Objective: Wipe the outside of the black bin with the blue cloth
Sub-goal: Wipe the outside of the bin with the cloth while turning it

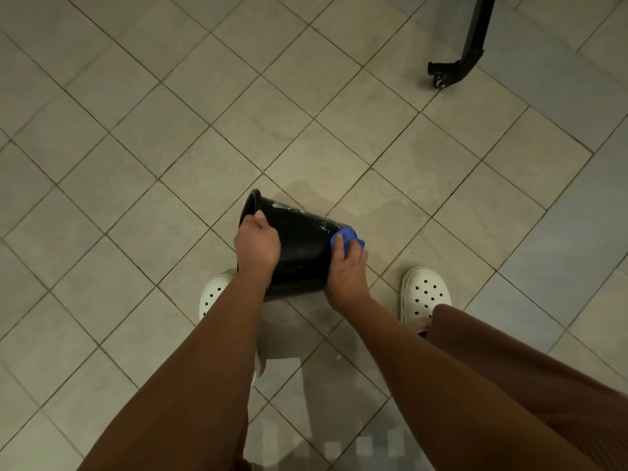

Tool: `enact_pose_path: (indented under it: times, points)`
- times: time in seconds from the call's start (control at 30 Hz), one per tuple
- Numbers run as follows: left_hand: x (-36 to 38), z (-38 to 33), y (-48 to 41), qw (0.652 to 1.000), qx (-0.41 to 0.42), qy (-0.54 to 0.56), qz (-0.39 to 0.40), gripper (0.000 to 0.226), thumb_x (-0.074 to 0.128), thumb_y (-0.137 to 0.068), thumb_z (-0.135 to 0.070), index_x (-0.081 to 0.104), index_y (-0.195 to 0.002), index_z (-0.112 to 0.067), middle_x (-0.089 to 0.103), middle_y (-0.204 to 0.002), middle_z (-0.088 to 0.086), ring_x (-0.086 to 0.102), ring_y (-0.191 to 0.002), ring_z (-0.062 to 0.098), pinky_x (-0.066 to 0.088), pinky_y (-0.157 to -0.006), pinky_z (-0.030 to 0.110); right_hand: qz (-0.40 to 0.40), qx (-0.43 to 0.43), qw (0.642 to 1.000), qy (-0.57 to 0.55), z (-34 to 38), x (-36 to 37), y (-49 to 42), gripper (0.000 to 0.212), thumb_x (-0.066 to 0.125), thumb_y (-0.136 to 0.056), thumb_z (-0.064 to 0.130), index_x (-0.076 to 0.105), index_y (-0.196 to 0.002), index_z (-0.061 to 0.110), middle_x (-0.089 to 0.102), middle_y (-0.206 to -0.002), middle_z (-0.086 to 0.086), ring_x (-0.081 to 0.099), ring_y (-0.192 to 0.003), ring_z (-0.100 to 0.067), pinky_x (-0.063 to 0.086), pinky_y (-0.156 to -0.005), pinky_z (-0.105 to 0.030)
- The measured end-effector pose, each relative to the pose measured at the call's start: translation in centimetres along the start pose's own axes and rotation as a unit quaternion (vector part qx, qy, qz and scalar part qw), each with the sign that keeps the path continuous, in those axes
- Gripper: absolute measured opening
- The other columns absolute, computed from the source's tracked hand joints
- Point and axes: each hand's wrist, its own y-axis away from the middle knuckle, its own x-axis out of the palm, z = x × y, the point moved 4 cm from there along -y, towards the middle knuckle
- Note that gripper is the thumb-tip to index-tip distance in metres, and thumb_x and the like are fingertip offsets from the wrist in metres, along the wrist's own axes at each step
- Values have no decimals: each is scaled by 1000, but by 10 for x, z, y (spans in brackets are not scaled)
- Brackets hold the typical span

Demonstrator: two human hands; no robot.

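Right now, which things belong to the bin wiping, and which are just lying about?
In the job: black plastic bin, tipped sideways; crumpled blue cloth, pressed against it near its base; left hand, gripping the rim; right hand, holding the cloth.
Just there: black metal leg with a castor; white perforated clogs; beige tiled floor.

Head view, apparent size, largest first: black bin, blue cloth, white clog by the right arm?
1. black bin
2. white clog, heel end partly covered
3. blue cloth, partly hidden under the right hand, so its full size is unsure
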Motion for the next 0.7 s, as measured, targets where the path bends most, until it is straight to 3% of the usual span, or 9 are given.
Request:
enact_pose_path:
  times: [0.1, 0.3, 0.4, 0.5, 0.7]
  points:
    - [1, 0, -1, 1000, -3, 5, 12, 39, 26, -107, -34, 55, -110, -8, 58, -98, 10, 59, -97, 27, 53, -89, 44, -12, -12, 1000, 1, 2, 7, 9, 93, 63, -84, 10, -3, -149, 13, 5, -148, -15, 12, -137, -30, 22, -116, -43]
    - [4, -9, 9, 998, 48, -25, 23, 38, 28, -108, -32, 56, -110, -6, 49, -80, -4, 52, -86, 19, 45, -82, 36, 16, 22, 999, 20, -20, -11, -11, 98, 68, -77, 6, 3, -149, 13, 13, -147, -14, 18, -134, -29, 23, -115, -41]
    - [3, -6, 1, 1000, 18, -18, 18, 36, 27, -107, -34, 55, -108, -10, 50, -84, -1, 56, -91, 22, 49, -84, 39, 5, 0, 1000, 6, -6, -4, 0, 91, 63, -81, 7, 3, -149, 12, 10, -148, -16, 16, -135, -30, 23, -115, -42]
    - [2, 0, -1, 1000, -10, 12, 25, 30, 28, -106, -38, 50, -101, -18, 52, -89, 2, 60, -98, 30, 56, -87, 52, -11, -36, 999, 8, 1, 2, 7, 91, 63, -83, 10, 1, -149, 15, 6, -149, -15, 13, -136, -30, 24, -115, -45]
    - [1, -2, 4, 1000, 13, 4, 15, 34, 27, -107, -35, 52, -99, -13, 55, -86, 5, 61, -92, 27, 54, -86, 44, 13, 1, 1000, 11, -12, -9, -9, 96, 68, -78, 6, 3, -149, 13, 11, -148, -14, 17, -135, -30, 23, -115, -40]
